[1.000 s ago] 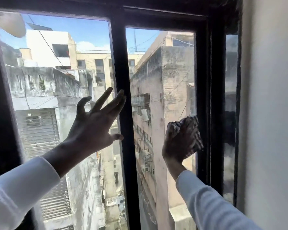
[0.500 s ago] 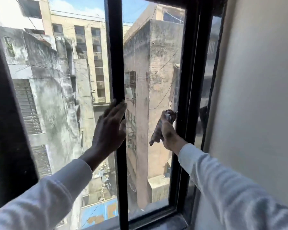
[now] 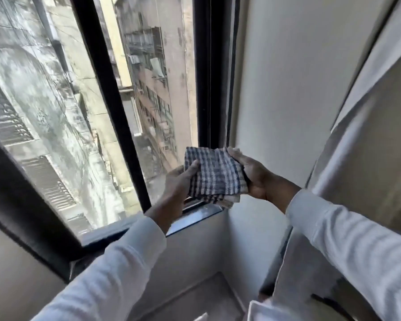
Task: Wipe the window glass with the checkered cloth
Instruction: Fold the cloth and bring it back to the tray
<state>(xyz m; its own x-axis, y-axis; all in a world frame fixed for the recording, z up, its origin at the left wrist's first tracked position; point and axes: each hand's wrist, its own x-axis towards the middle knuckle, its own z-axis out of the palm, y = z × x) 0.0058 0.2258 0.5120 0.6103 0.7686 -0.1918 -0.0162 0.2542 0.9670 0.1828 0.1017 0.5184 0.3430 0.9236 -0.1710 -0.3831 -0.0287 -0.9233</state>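
The cloth [image 3: 215,176] is held up in front of the lower right corner of the window [image 3: 148,77], off the glass [image 3: 44,100], and it is gripped from both sides at once. The left hand [image 3: 180,181] is closed on the cloth's left edge, thumb laid over the top of the fabric. The right hand [image 3: 252,174] is clamped on the cloth's right edge, fingers wrapped around the folded bulk, palm turned toward the cloth. The fabric is seen folded into a thick pad, blue and white checks facing up, with a few loose layers hanging at its lower right corner. Nothing of the cloth is pressed against the glass; a gap to the pane is visible beyond it.

Just below the cloth, the dark sill [image 3: 195,218] is seen, and the black frame [image 3: 208,72] rises directly behind the cloth's far edge. A second black bar [image 3: 111,100] is set to the left of the cloth, splitting the window into two panes. Weathered buildings [image 3: 158,93] are shown through the glass, blurred. To the right of the cloth, a pale wall [image 3: 287,89] is lit softly. Both forearms are covered by white sleeves [image 3: 116,262] reaching toward the cloth from below.
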